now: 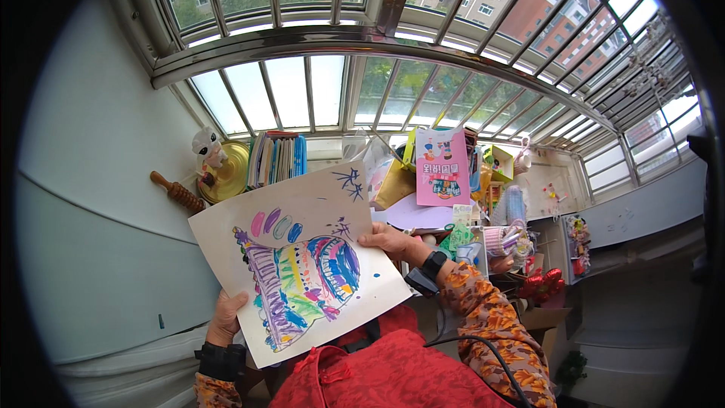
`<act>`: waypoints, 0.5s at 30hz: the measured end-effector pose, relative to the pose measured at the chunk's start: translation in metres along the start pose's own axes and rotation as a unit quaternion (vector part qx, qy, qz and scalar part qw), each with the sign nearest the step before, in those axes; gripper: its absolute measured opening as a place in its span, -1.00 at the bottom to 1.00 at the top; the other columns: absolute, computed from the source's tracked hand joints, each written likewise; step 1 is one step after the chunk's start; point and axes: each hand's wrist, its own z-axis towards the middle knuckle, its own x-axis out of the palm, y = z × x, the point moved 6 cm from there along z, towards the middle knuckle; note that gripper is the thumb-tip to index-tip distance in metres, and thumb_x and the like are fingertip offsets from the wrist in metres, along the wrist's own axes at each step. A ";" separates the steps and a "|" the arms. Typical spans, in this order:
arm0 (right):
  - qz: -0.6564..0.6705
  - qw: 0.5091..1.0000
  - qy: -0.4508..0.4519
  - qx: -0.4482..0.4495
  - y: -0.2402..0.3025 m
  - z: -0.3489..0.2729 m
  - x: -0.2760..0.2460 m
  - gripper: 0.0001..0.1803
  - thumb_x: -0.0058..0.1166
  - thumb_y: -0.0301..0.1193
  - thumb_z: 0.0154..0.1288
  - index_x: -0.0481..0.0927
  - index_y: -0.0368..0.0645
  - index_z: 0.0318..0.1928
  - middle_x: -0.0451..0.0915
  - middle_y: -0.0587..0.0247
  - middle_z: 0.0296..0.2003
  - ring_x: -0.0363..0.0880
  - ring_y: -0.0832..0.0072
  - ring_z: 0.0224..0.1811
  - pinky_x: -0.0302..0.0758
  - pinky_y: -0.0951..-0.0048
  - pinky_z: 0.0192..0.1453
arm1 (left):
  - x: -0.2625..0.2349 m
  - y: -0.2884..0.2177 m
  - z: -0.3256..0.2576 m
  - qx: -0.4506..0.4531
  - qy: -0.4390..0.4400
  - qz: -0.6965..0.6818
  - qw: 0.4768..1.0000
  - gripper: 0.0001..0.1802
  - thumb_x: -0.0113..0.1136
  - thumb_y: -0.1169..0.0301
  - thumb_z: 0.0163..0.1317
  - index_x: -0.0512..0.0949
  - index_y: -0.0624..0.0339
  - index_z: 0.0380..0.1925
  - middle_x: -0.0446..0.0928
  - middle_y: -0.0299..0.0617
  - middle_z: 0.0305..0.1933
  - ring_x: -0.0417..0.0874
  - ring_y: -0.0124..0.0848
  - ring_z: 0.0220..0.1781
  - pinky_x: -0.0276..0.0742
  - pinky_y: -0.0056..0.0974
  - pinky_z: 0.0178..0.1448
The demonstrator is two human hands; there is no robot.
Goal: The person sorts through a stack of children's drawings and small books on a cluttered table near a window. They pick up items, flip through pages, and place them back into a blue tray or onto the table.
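Observation:
A large white sheet with a colourful crayon drawing (302, 276) is held up in front of me, tilted. My left hand (225, 317) grips its lower left edge, thumb on the front and the other fingers hidden behind. On the right edge my right hand (393, 242) pinches it the same way, thumb on top. The drawing shows a striped, rounded shape in purple, green, yellow and blue, with loose ovals above it. Beyond the sheet's top edge stands a row of thin books (278, 159). A pink booklet (442, 168) leans upright past my right hand.
A gold round plate (229, 174) with a white figurine (208, 145) stands at the left, beside a wooden roller (177, 193). Right of the sheet are a pink-and-white basket (498, 242) and red shiny ornaments (541, 285). Barred windows (340, 41) rise behind. A black cable (483, 340) crosses my right sleeve.

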 end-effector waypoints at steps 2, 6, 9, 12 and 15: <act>0.024 0.999 0.034 -0.008 -0.001 -0.005 0.007 -0.62 0.10 -0.48 0.34 0.47 -0.28 0.15 0.61 0.10 -0.03 0.67 0.40 -0.11 0.63 0.36 0.03 | 0.004 -0.006 0.000 0.000 0.028 -0.016 0.999 -0.53 0.15 0.50 0.26 0.39 0.31 0.18 0.54 -0.09 0.11 0.61 -0.22 0.08 0.57 -0.14 0.17; 0.021 0.998 -0.004 0.053 -0.013 -0.016 0.004 -0.53 0.10 -0.55 0.26 0.43 -0.31 0.20 0.58 0.12 0.03 0.61 0.38 0.01 0.54 0.34 0.17 | 0.004 0.000 0.000 -0.016 0.040 -0.049 0.998 -0.49 0.17 0.54 0.24 0.36 0.32 0.21 0.52 -0.05 0.13 0.61 -0.19 0.10 0.59 -0.10 0.17; 0.036 0.999 -0.018 0.018 -0.023 -0.027 0.003 -0.49 0.07 -0.62 0.19 0.44 -0.33 0.20 0.58 0.06 0.04 0.61 0.33 0.02 0.56 0.30 0.14 | -0.008 0.018 0.000 -0.055 0.028 -0.053 0.997 -0.38 0.23 0.55 0.19 0.29 0.31 0.26 0.47 -0.01 0.20 0.59 -0.19 0.13 0.60 -0.07 0.17; 0.161 0.976 -0.032 0.142 -0.047 -0.037 -0.003 -0.70 0.09 -0.63 0.17 0.66 -0.23 -0.07 0.52 0.06 0.15 0.57 0.24 0.12 0.56 0.32 0.20 | -0.031 0.040 0.008 -0.136 -0.036 0.020 0.990 -0.74 0.19 0.52 0.24 0.62 0.22 -0.06 0.65 -0.04 -0.12 0.72 -0.27 -0.16 0.71 -0.21 -0.06; 0.125 0.988 -0.041 0.083 -0.057 -0.047 -0.001 -0.68 0.08 -0.52 0.17 0.61 -0.31 -0.05 0.56 0.02 0.09 0.61 0.27 0.04 0.54 0.34 0.19 | -0.036 0.054 0.008 -0.179 -0.038 0.008 0.983 -0.85 0.17 0.51 0.25 0.68 0.16 -0.23 0.67 -0.06 -0.23 0.73 -0.33 -0.28 0.72 -0.27 -0.21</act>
